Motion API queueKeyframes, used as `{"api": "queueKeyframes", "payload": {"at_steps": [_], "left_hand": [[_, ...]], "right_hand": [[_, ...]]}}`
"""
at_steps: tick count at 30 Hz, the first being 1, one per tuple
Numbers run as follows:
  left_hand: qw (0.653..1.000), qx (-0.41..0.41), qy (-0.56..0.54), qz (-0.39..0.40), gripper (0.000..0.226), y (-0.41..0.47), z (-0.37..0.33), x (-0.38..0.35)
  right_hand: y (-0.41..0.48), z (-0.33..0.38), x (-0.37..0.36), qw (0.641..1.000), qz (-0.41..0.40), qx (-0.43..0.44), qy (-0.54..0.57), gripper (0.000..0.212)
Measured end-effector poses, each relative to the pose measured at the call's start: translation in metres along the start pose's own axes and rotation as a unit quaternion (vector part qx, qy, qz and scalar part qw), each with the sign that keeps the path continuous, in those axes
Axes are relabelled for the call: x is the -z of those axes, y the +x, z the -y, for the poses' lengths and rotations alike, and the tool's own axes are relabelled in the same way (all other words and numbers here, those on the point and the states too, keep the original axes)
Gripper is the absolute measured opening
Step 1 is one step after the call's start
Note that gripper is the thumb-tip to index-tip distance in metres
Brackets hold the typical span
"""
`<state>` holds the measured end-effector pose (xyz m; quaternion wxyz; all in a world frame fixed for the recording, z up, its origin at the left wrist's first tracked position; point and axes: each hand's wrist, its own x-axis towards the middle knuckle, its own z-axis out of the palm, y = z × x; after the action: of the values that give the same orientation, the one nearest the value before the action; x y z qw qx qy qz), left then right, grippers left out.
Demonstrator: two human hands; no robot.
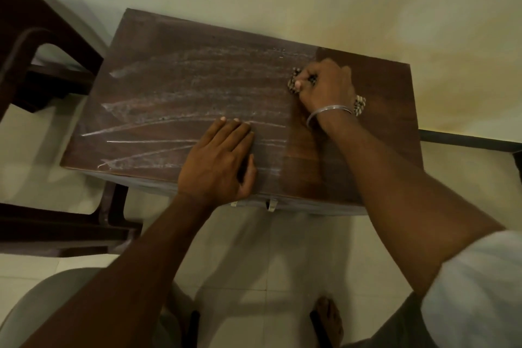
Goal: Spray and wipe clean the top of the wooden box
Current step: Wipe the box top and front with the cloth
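While the right hand [324,87] clutches a bunched patterned cloth [360,104] on the far right of the wooden box [175,70], which stands on the tiled floor by the wall, the left hand [217,158] lies flat, fingers straight, near the front edge; the right strip looks dark and wiped; white streaks [169,110] cover the middle and left, so most wiping seems left.

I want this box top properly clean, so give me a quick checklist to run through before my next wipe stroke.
1. Cloth gripped in the right hand: ok.
2. Left hand flat on the wooden box top: ok.
3. Right end of the top wiped dark: ok.
4. White streaks left of the cloth cleared: not ok.
5. Cloth damp enough: cannot tell.
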<state>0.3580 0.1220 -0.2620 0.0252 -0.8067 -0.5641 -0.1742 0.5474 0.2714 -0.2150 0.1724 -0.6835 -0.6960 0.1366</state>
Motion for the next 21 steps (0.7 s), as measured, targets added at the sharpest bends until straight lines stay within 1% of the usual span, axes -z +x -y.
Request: {"api": "queueKeyframes", "payload": {"at_steps": [3,9,11,14,17,21], "left_hand": [[1.000,0.002,0.000,-0.001,0.049,0.000,-0.001,0.000],[1.000,0.009,-0.008,0.003,0.049,0.000,-0.001,0.000],[1.000,0.013,-0.008,0.005,0.049,0.000,-0.002,0.000],[1.000,0.014,-0.008,0.009,0.049,0.001,-0.002,0.000],[1.000,0.013,-0.007,0.007,0.049,0.000,-0.001,0.000],[1.000,0.012,-0.004,0.013,0.050,0.000,0.000,0.000]], "right_hand": [[0.004,0.000,-0.001,1.000,0.002,0.005,0.002,0.009],[-0.042,-0.015,-0.008,0.999,-0.015,0.045,0.008,0.008],[-0.043,-0.016,-0.008,0.999,-0.014,0.052,0.006,0.007],[-0.023,-0.011,-0.008,0.999,-0.016,0.049,0.002,0.006],[0.010,-0.002,-0.009,0.999,-0.024,0.024,-0.005,0.008],[0.046,0.009,-0.008,1.000,-0.011,0.015,-0.018,0.007]]}}
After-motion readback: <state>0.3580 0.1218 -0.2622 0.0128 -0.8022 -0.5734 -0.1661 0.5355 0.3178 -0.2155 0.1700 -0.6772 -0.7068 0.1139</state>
